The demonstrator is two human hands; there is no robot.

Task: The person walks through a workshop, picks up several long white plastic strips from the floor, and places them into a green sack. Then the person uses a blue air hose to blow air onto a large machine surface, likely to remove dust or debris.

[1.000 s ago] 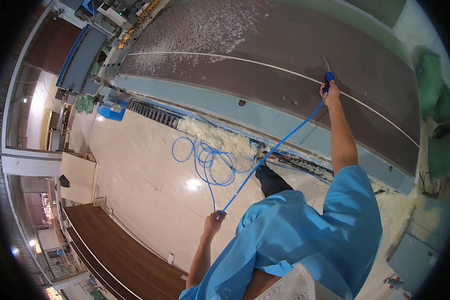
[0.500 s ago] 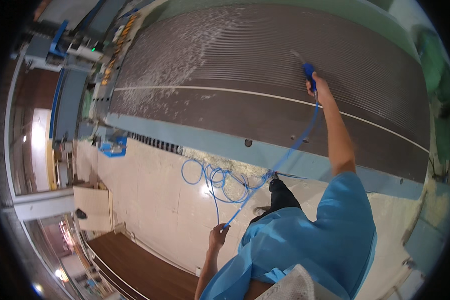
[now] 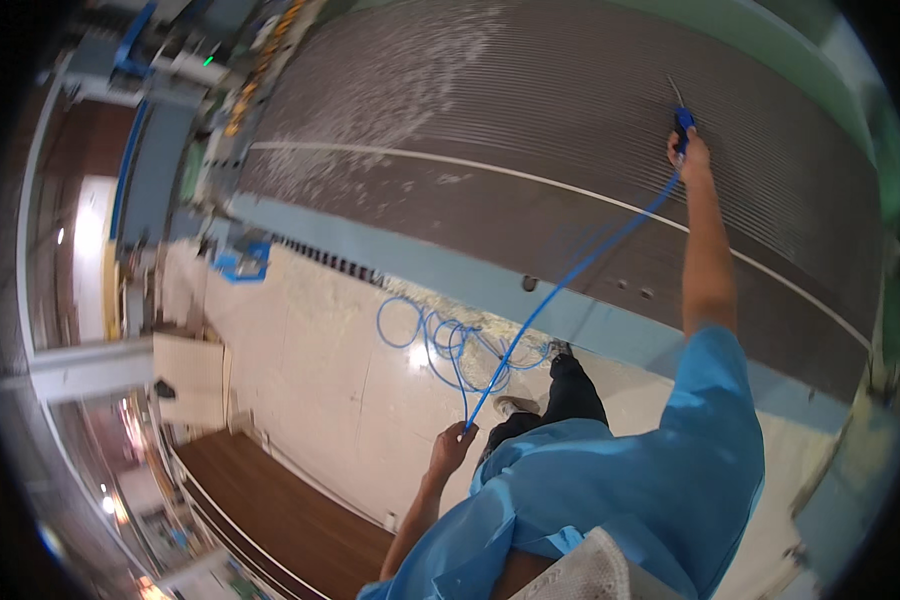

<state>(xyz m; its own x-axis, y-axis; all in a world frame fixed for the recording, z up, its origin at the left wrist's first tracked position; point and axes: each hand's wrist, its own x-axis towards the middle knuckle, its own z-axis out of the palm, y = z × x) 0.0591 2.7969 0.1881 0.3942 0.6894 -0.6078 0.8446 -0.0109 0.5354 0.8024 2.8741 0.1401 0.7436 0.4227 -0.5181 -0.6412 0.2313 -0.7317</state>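
Stretched out over the machine bed, my right hand (image 3: 694,158) is wrapped round a blue air blow gun (image 3: 684,120) with a thin metal nozzle. The nozzle points away from me above the dark, finely ribbed bed (image 3: 580,90). From the gun's grip a blue air hose (image 3: 560,285) runs down leftward across the bed's edge. Low and close to my body, my left hand (image 3: 453,448) is closed on that hose. Pale chips and dust (image 3: 370,110) are scattered over the left part of the bed.
Loose hose coils (image 3: 450,345) lie on the floor near my feet, beside sawdust along the machine's light-blue front edge (image 3: 480,268). A blue bracket (image 3: 242,262) juts out at the machine's left end. A brown panel (image 3: 270,500) lies at lower left.
My right hand has moved the blow gun farther right and away over the bed. The hose is pulled straighter, and my left hand has risen slightly with it.
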